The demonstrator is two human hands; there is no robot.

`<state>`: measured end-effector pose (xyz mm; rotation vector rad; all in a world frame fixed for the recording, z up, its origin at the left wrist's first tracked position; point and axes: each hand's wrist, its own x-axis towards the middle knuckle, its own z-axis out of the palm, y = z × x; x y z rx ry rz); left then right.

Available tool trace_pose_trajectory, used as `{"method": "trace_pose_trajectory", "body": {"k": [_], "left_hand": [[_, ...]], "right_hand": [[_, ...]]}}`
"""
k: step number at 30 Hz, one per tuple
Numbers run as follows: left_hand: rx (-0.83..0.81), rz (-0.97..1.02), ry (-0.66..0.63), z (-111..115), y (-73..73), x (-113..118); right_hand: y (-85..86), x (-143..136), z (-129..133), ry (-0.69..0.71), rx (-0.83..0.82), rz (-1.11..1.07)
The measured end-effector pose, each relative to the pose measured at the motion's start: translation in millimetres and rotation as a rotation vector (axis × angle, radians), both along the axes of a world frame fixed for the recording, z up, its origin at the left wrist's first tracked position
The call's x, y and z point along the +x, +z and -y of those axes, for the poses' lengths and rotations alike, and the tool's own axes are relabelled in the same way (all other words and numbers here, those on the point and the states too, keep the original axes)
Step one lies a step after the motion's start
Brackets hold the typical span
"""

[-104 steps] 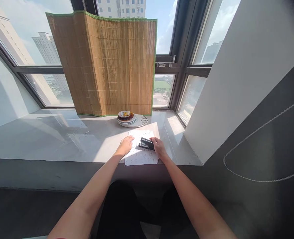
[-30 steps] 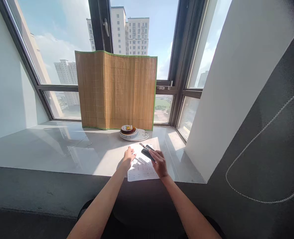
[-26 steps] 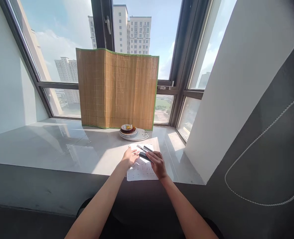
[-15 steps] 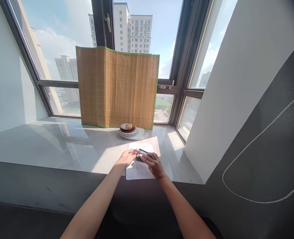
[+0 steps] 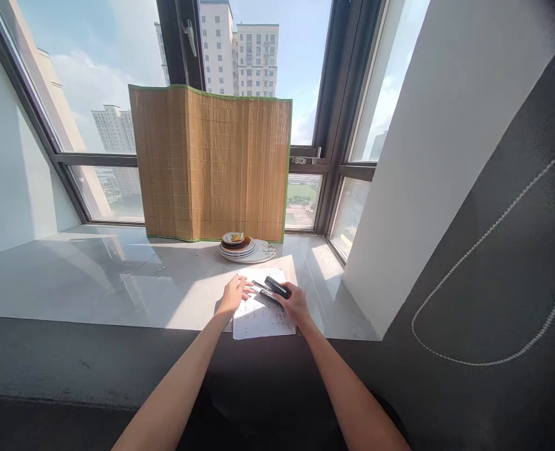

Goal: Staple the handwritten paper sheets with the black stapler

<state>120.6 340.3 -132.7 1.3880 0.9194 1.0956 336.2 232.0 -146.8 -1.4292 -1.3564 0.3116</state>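
My right hand (image 5: 295, 303) is closed around a black stapler (image 5: 277, 287), whose top arm, thin metal staple channel and base stand spread apart. To the left, my left hand (image 5: 235, 293) has its fingers stretched out over the paper, close to the front tip of the channel. Whether a fingertip touches that tip, I cannot tell. Under both hands lie white printed sheets (image 5: 254, 322) on the sill, partly in sun and partly in shadow.
Beyond the paper, a stack of small plates (image 5: 237, 248) rests beside or on a patterned oval plate (image 5: 264, 252). A bamboo mat (image 5: 216, 169) with green edging stands against the window. The sill's front edge (image 5: 118, 324) runs close by; a bead chain (image 5: 484, 238) hangs at right.
My left hand has drawn back from the stapler and its fingers have straightened. The stapler's parts now stand wider apart in my right hand. The whole view has shifted slightly.
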Motion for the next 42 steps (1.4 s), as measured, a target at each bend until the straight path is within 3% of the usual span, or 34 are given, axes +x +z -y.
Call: {"method": "trace_pose_trajectory", "body": {"k": [3,6,9,12,17,22,28,33,35,36,40,42], "left_hand": [[0.071,-0.049,-0.068,3.8,-2.0,-3.1],[0.127,-0.104,-0.197,11.6,1.1,-4.0],[0.219,-0.174,-0.366,19.9,6.8,-4.7],[0.247,-0.214,-0.452,23.7,11.0,-6.0],[0.249,-0.198,-0.495,24.7,13.5,-6.7],[0.234,-0.235,-0.472,28.3,16.2,-5.5],[0.25,-0.258,-0.458,32.2,21.5,-6.0],[0.278,-0.266,-0.453,32.5,18.2,-3.5],[0.278,-0.271,-0.39,29.2,15.3,-4.7],[0.294,-0.294,-0.286,25.8,14.1,-6.9],[0.382,-0.479,0.234,-3.0,12.6,-24.4],[0.403,-0.567,0.322,-23.8,12.9,-32.0]], "right_hand": [[-1.4,-1.0,-0.5,0.017,0.04,0.081],[2.8,-6.3,3.6,-0.021,0.212,0.263],[7.6,-13.0,9.4,0.068,0.333,0.518],[7.2,-16.6,11.7,0.147,0.379,0.649],[2.5,-16.7,10.7,0.149,0.417,0.651],[5.4,-19.8,14.6,0.219,0.406,0.708],[6.1,-19.8,17.0,0.204,0.412,0.762],[3.4,-21.0,16.9,0.245,0.421,0.737],[4.0,-20.8,17.3,0.214,0.445,0.667],[4.3,-19.2,17.5,0.159,0.457,0.605],[1.5,6.7,13.0,-0.305,0.374,0.292],[-2.4,30.5,4.3,-0.448,0.211,0.216]]}}
